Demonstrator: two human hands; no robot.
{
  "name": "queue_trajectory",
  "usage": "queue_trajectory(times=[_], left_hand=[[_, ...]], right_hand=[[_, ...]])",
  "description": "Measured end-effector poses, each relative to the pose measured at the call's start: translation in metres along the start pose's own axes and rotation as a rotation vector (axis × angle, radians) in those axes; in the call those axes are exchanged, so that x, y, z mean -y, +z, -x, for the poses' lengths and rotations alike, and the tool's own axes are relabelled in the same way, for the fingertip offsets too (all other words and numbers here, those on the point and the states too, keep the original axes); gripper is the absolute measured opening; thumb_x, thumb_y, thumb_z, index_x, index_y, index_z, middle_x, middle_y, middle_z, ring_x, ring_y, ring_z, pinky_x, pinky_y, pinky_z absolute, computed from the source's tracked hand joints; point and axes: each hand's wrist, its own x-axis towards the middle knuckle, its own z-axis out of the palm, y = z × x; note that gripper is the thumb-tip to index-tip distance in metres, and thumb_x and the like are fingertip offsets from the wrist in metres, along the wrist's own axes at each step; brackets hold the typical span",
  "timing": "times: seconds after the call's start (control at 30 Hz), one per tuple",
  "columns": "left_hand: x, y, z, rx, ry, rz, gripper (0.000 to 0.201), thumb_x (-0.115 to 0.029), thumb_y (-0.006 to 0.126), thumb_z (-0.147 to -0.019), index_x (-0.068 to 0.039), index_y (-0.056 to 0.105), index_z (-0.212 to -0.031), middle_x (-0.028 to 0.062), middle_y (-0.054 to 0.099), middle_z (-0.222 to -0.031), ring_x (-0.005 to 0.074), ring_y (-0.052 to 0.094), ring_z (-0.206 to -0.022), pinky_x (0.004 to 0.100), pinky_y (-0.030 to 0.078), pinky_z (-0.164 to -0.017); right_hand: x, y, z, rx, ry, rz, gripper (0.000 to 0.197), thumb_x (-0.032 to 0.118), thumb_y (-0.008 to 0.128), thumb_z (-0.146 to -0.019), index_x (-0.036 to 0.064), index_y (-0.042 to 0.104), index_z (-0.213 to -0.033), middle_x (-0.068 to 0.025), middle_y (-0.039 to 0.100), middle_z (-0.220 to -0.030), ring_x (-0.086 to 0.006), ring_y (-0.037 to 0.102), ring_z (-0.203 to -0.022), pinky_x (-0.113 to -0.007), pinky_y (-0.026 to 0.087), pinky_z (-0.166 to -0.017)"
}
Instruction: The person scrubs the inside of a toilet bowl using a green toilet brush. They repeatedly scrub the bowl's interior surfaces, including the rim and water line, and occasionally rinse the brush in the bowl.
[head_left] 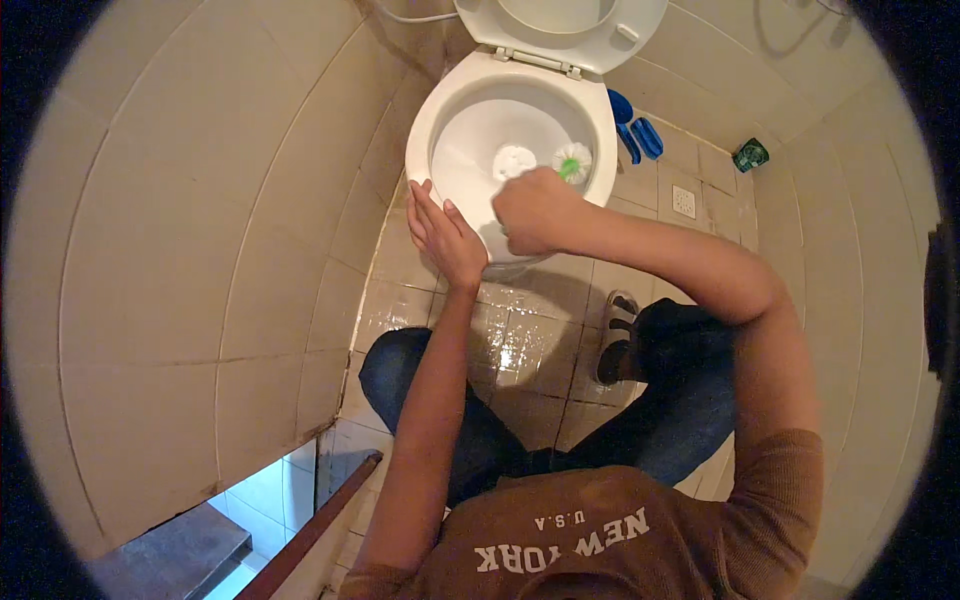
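In front of me stands a white toilet (425,125), with its lid (652,15) raised. My right hand (540,212) is a closed fist above the front of the bowl, wrapped round the handle of a toilet brush. The round head of the toilet brush (572,164), white bristles with a green centre, touches the inner right side of the bowl; most of its handle is hidden by the fist. At the front left, my left hand (447,238) lies against the rim with its fingers stretched out, holding nothing. Whitish water shows at the bottom of the bowl.
Right of the toilet, a blue brush-like item (620,108) and a blue scoop-shaped item (648,138) lie on the tiles. A dark green container (750,154) sits by the right wall, near a floor drain (684,202). The floor (515,345) is wet. A tiled wall (290,200) is close on the left.
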Motion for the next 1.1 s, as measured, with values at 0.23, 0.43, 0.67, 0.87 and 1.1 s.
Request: queue_trajectory(times=[0.23, 0.43, 0.67, 0.87, 1.1], left_hand=[[-0.002, 0.002, -0.001, 0.004, 0.015, -0.005, 0.056, -0.024, 0.034, -0.101, -0.001, 0.017, -0.149, 0.0114, 0.044, -0.143, 0.0342, 0.028, -0.135, 0.0493, 0.016, -0.112], [-0.003, 0.001, 0.000, 0.004, 0.004, 0.007, 0.056, -0.024, 0.034, -0.101, -0.001, 0.017, -0.149, 0.0116, 0.044, -0.142, 0.0339, 0.029, -0.134, 0.0496, 0.018, -0.111], [0.005, 0.003, 0.000, -0.021, 0.037, -0.017, 0.056, -0.028, 0.031, -0.102, 0.000, 0.018, -0.149, 0.0113, 0.044, -0.142, 0.0335, 0.030, -0.135, 0.0493, 0.018, -0.111], [-0.007, 0.005, 0.000, -0.005, 0.017, -0.005, 0.056, -0.030, 0.029, -0.102, 0.000, 0.018, -0.149, 0.0106, 0.044, -0.143, 0.0320, 0.029, -0.136, 0.0497, 0.017, -0.111], [-0.001, 0.003, 0.000, -0.021, -0.003, 0.027, 0.056, -0.032, 0.031, -0.102, -0.004, 0.019, -0.150, 0.0098, 0.046, -0.142, 0.0339, 0.030, -0.135, 0.0520, 0.017, -0.110]], right_hand=[[-0.056, 0.068, -0.050, -0.329, -0.122, 0.228, 0.009, 0.018, 0.068, -0.066, 0.0092, 0.069, -0.069, -0.0094, 0.068, -0.069, -0.0259, 0.069, -0.072, -0.042, 0.049, -0.056], [-0.100, 0.083, -0.056, -0.255, -0.339, -0.235, 0.015, 0.014, 0.065, -0.062, 0.0075, 0.065, -0.075, -0.0158, 0.062, -0.066, -0.0384, 0.064, -0.073, -0.050, 0.049, -0.064], [-0.038, 0.062, -0.050, -0.084, -0.021, -0.252, 0.024, 0.018, 0.060, -0.062, 0.0007, 0.069, -0.077, -0.0242, 0.066, -0.077, -0.0413, 0.066, -0.077, -0.047, 0.054, -0.071], [-0.059, 0.027, -0.087, -0.314, 0.091, -0.565, 0.020, 0.019, 0.059, -0.066, 0.0009, 0.068, -0.069, -0.0191, 0.063, -0.065, -0.0294, 0.062, -0.059, -0.041, 0.049, -0.057], [-0.123, -0.002, -0.040, -0.450, 0.391, -1.905, 0.021, 0.025, 0.047, -0.089, 0.0095, 0.055, -0.076, 0.0060, 0.035, -0.052, -0.0079, 0.026, -0.042, -0.024, 0.022, -0.041]])
